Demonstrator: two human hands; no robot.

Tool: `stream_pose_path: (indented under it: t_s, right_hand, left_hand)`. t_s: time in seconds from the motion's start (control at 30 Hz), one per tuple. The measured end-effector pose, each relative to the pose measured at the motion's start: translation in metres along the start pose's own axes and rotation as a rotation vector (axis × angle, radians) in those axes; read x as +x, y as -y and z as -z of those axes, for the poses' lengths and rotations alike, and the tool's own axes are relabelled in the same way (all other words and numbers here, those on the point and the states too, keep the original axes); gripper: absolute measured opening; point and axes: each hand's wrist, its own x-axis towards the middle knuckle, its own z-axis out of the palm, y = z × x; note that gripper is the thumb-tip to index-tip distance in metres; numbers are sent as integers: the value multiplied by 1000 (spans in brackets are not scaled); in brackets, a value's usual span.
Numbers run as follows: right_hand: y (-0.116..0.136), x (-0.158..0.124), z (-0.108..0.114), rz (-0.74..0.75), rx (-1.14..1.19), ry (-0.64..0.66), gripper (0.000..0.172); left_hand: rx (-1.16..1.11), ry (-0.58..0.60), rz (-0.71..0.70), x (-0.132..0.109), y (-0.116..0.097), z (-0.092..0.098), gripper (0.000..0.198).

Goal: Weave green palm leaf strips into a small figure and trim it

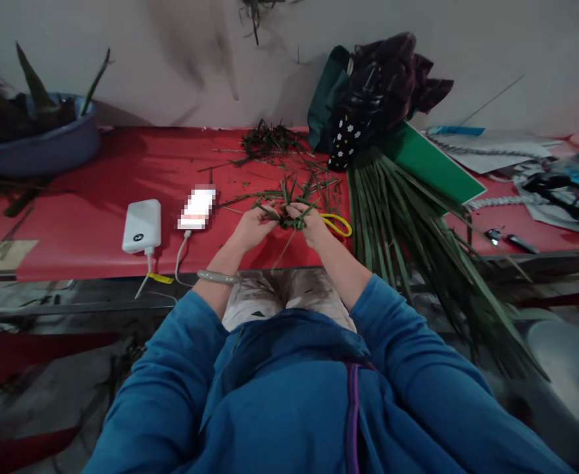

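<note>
Between my two hands, over the front of the red-covered table (97, 217), is a small woven piece of green leaf strips (292, 222) with loose ends sticking out several ways. My left hand (254, 229) is closed on its left side. On the other side my right hand (309, 222) pinches it, fingertips close to the left ones. The fingers hide part of the weave. Just beside my right hand lies the yellow loop handle (337, 225) of some tool, most of it covered from sight. Cut leaf scraps (314, 178) are strewn behind my hands.
A white power bank (142, 226) and a lit phone (197, 208) with cables lie left. A purple basin (37, 145) of plants stands back left. Long palm leaves (393, 224) hang over the front edge at right, near a green board (432, 164) and dark bags (378, 85).
</note>
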Motion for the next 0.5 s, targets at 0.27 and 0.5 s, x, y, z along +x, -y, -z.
stream_pose_path:
  t_s: [0.27,0.5]
  right_hand:
    - [-29,-7,2,-8,123,-183,34]
    - [-32,-15,5,1,70,-154,26]
  left_hand:
    - [381,-123,-8,-11,24,-11,16]
    - [404,-183,-7,-23,29,-18,15]
